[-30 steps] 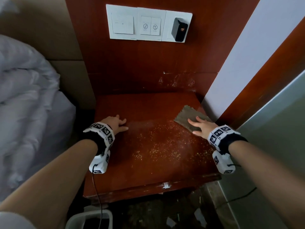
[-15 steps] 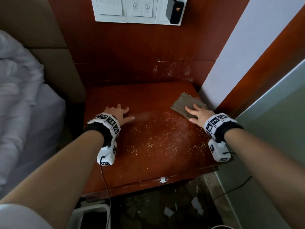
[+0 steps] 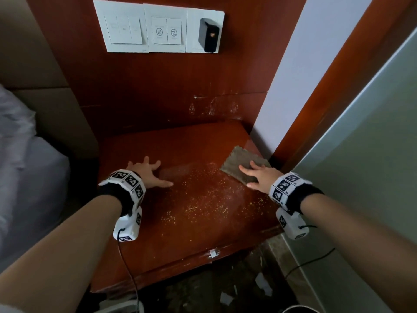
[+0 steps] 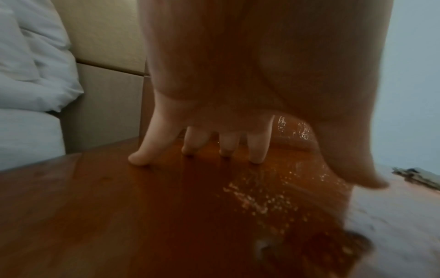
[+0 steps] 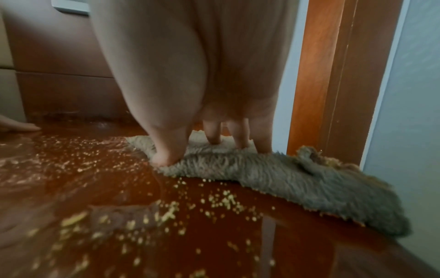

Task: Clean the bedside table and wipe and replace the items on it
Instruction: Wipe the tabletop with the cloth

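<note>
The reddish wooden bedside table (image 3: 158, 240) carries a scatter of yellow crumbs (image 3: 203, 199) across its middle. A grey fuzzy cloth (image 3: 239, 162) lies at the table's right edge, near the wall corner. My right hand (image 3: 257, 175) lies flat on the cloth with straight fingers; the right wrist view shows the fingertips (image 5: 166, 158) pressing into the cloth (image 5: 309, 184). My left hand (image 3: 146, 172) rests flat on the bare wood at the left, fingers spread; its fingertips (image 4: 139, 159) touch the table (image 4: 95, 216). No other items stand on the table.
A white switch panel (image 3: 144, 28) with a black charger (image 3: 208, 35) is on the wood wall behind. White bedding (image 3: 22, 166) lies to the left, a glass partition (image 3: 372, 154) to the right. Paper scraps (image 3: 261, 283) litter the floor beside a white bin rim (image 3: 126, 307).
Both hands stay in place, the right on the cloth, the left on the wood. The view has shifted a little with my head; the crumbs lie as before.
</note>
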A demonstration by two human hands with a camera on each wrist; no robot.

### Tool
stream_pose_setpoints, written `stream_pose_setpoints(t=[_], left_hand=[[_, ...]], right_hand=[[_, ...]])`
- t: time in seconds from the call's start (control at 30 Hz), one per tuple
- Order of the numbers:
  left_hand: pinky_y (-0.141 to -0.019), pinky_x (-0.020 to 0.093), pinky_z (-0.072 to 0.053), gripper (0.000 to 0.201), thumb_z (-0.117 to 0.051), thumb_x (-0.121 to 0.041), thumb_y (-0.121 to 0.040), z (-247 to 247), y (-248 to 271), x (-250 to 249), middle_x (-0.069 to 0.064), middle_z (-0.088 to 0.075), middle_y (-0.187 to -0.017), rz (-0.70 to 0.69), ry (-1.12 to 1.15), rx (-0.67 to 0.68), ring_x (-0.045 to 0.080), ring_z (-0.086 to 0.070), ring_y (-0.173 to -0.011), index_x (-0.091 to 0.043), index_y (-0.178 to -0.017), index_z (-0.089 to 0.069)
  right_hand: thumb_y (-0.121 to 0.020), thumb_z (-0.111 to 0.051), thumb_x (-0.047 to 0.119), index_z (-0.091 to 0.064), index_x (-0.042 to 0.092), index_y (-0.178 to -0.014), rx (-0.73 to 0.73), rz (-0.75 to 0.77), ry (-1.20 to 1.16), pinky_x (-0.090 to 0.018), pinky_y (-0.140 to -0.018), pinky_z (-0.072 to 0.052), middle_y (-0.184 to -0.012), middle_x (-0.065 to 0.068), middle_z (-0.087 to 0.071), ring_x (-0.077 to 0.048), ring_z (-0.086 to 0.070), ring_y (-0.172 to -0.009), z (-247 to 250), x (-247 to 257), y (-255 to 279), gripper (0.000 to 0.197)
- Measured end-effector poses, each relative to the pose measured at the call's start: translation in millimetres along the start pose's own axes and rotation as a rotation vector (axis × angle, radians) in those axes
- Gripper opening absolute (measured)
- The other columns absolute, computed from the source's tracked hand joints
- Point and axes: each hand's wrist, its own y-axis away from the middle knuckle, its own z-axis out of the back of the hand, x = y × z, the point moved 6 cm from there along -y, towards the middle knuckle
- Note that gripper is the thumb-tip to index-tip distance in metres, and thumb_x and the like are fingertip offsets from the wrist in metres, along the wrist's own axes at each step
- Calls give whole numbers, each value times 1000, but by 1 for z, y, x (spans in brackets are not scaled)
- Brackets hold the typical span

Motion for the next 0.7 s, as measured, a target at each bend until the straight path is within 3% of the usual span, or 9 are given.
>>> stream_pose_setpoints(t=[0.17,0.4,0.7], left_hand=[[-117,50,0,94,-54,-61,-83,3,4,-6,10,13,-158,-25,-2,30,40,2,-144,-27,-151,0],[-116,52,-2,101,-59,-60,-79,-2,-2,-4,10,15,-158,-19,6,44,45,6,-142,-27,-151,3],[-116,51,-2,96,-58,-58,-81,1,0,-6,9,12,-158,-28,16,15,44,3,-143,-27,-151,-1]], right_hand=[[-99,-39,39,1,42,-148,1,-19,23,-39,-101,-45,-160,-1,4,-33,-13,-146,10,4,-14,63],[-99,-38,38,-1,41,-149,-11,-61,37,-44,-110,-35,-160,-4,2,-33,-19,-144,33,7,-39,62],[-100,-39,35,-5,39,-149,-32,-18,40,-43,-109,-36,-160,-3,0,-33,-22,-143,33,19,-37,61]])
